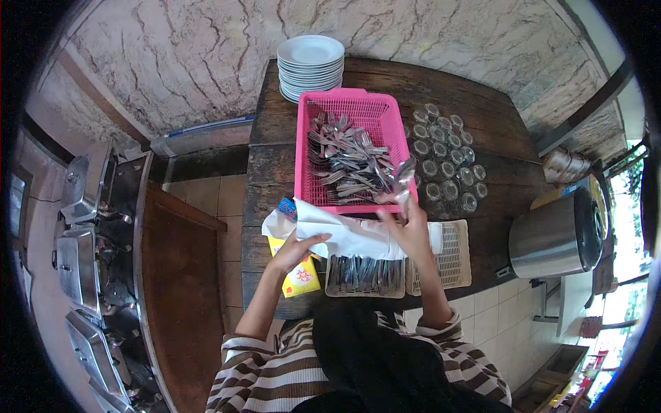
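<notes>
Over the near edge of the dark wooden counter, the left hand grips a creased white cloth. The right hand is closed on shiny, motion-blurred metal cutlery above the cloth. The cloth covers part of a beige tray. Beyond it, a loaded pink basket stands before stacked plates at the far-left corner.
</notes>
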The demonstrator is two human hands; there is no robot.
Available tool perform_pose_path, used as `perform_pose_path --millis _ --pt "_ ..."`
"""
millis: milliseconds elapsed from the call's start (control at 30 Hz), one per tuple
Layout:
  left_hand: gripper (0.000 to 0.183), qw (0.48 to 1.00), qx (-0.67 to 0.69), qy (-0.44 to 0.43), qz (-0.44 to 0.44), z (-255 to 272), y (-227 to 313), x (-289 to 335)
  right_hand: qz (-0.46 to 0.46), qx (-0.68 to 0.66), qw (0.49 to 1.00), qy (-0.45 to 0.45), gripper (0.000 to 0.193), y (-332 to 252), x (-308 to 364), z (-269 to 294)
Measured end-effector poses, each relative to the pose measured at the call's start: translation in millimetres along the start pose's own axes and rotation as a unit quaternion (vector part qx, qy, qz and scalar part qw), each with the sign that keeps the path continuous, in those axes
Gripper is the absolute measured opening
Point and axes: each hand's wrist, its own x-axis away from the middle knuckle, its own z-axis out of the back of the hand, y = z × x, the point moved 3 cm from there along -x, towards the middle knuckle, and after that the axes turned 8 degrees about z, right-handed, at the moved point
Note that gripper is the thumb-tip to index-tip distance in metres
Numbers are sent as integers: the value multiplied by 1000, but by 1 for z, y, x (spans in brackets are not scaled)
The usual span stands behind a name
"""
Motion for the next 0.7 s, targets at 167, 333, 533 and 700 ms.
perform_pose_path --millis 167,333,533,700 --pt "34 984 -176 -42 -3 -16 17 10 64 54 988 -131 36 -32 0 -22" --pt "34 959 -266 -67 -77 -12 30 20 53 45 987 -145 34 -35 -4 -29" --pt "52 865 -384 177 -271 0 65 34 34 77 983 -161 31 -41 -11 -18" --pt "46 713 -566 94 -403 -29 83 27 53 -15 980 -190 26 -52 -25 -14"
